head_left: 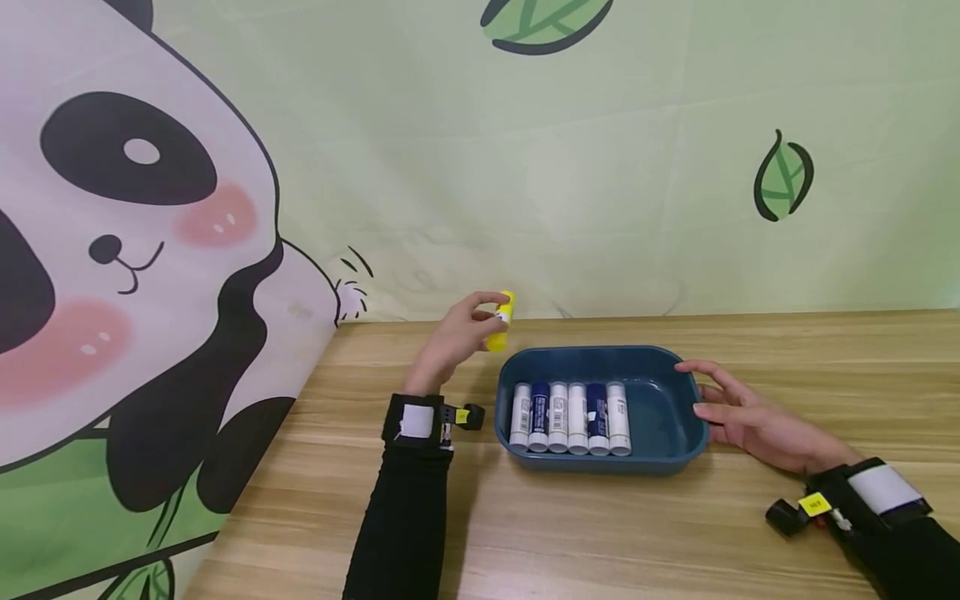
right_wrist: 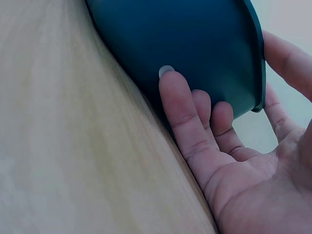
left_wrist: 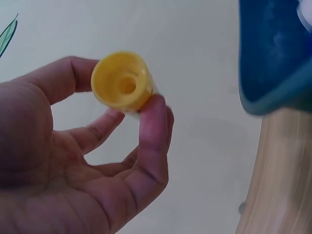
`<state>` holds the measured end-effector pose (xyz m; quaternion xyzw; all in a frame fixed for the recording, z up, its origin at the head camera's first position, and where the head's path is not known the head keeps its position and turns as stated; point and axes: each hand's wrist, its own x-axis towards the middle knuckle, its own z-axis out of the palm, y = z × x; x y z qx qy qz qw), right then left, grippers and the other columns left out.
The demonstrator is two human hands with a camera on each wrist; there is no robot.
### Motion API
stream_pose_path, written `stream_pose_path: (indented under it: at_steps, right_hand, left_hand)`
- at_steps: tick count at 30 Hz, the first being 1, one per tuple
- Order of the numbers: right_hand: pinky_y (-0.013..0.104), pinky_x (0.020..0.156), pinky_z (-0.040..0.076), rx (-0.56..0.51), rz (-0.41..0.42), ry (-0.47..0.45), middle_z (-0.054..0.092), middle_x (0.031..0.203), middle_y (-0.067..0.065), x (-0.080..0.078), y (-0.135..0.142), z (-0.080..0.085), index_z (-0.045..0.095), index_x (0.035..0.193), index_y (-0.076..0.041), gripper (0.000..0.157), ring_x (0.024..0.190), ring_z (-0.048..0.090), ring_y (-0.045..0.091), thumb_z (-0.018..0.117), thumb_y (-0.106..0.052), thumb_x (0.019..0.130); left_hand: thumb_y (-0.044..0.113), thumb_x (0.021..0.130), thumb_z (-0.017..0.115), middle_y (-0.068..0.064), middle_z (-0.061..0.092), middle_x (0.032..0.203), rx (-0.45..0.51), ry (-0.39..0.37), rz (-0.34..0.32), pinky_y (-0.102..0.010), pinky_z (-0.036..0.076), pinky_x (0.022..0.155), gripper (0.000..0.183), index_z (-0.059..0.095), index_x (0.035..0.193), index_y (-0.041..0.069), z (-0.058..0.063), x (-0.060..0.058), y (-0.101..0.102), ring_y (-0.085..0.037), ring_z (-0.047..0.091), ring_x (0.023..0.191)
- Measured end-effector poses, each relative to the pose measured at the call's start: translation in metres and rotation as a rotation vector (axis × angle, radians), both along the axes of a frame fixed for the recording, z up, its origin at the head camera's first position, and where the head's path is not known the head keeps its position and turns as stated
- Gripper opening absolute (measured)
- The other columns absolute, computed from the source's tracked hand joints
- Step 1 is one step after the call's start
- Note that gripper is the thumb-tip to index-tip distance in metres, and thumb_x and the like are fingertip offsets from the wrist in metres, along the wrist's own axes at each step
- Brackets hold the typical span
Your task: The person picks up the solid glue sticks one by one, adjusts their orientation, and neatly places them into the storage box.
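Observation:
My left hand (head_left: 459, 335) pinches a yellow glue stick (head_left: 497, 340) between thumb and fingers, above the table's back edge. The left wrist view looks at the stick's hollow yellow end (left_wrist: 122, 82). To its right is a dark blue bin (head_left: 600, 463), with several white and blue glue sticks (head_left: 558, 417) lying side by side in its left part. At the bin's right end, my right hand (head_left: 772, 425) rests its fingers on the rim and outer wall. In the right wrist view its fingertips touch the blue wall (right_wrist: 195, 44) from outside.
The bin stands on a wood-grain table (head_left: 570, 533). Behind the table hangs a pale green cloth (head_left: 600, 183) printed with leaves and a large panda (head_left: 150, 250), which also covers the left side.

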<state>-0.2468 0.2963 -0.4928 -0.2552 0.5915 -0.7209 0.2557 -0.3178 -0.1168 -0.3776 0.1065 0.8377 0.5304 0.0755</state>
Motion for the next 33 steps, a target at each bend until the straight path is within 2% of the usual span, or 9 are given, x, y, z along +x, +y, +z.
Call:
stream_pose_path:
  at_steps: [6, 11, 13, 22, 33]
  right_hand:
    - [0.039, 0.100, 0.054, 0.002, -0.003, -0.004, 0.041, 0.149, 0.008, 0.000, 0.000, 0.000, 0.029, 0.158, -0.029, 0.053, 0.127, 0.059, 0.019, 0.037, -0.003, 0.112]
    - [0.039, 0.100, 0.054, -0.001, 0.002, -0.004, 0.041, 0.149, 0.007, 0.000, 0.000, 0.000, 0.029, 0.158, -0.029, 0.054, 0.126, 0.059, 0.020, 0.036, -0.003, 0.112]
    - [0.039, 0.100, 0.054, 0.001, 0.002, -0.006, 0.040, 0.150, 0.007, 0.000, 0.000, 0.000, 0.030, 0.158, -0.029, 0.053, 0.126, 0.059, 0.020, 0.036, -0.003, 0.112]
    - [0.039, 0.101, 0.054, -0.006, 0.007, -0.014, 0.040, 0.150, 0.007, -0.001, 0.001, -0.001, 0.029, 0.158, -0.028, 0.054, 0.126, 0.059, 0.019, 0.036, -0.003, 0.112]
    - [0.039, 0.100, 0.054, -0.012, 0.012, -0.001, 0.039, 0.150, 0.007, -0.001, 0.001, -0.001, 0.030, 0.158, -0.028, 0.053, 0.126, 0.059, 0.020, 0.036, -0.003, 0.112]
  left_hand:
    - [0.020, 0.103, 0.064, -0.015, 0.058, 0.138, 0.013, -0.049, -0.087, -0.037, 0.052, 0.090, 0.042, 0.056, 0.144, 0.015, 0.002, 0.002, 0.007, -0.029, 0.060, 0.114]
    - [0.019, 0.102, 0.064, -0.015, 0.059, 0.134, 0.005, -0.076, -0.108, -0.041, 0.053, 0.094, 0.042, 0.056, 0.143, 0.015, 0.001, 0.003, 0.016, -0.029, 0.060, 0.111]
    - [0.018, 0.102, 0.065, -0.016, 0.059, 0.132, -0.002, -0.078, -0.113, -0.043, 0.054, 0.095, 0.042, 0.057, 0.143, 0.015, -0.001, 0.003, 0.019, -0.030, 0.061, 0.110]
    - [0.016, 0.102, 0.064, -0.019, 0.058, 0.138, -0.028, -0.089, -0.174, -0.036, 0.054, 0.089, 0.042, 0.056, 0.144, 0.014, 0.002, 0.007, 0.027, -0.030, 0.061, 0.110]
    - [0.015, 0.102, 0.064, -0.019, 0.058, 0.139, -0.061, -0.062, -0.254, -0.042, 0.055, 0.095, 0.041, 0.057, 0.143, 0.014, -0.002, 0.011, 0.040, -0.031, 0.061, 0.116]
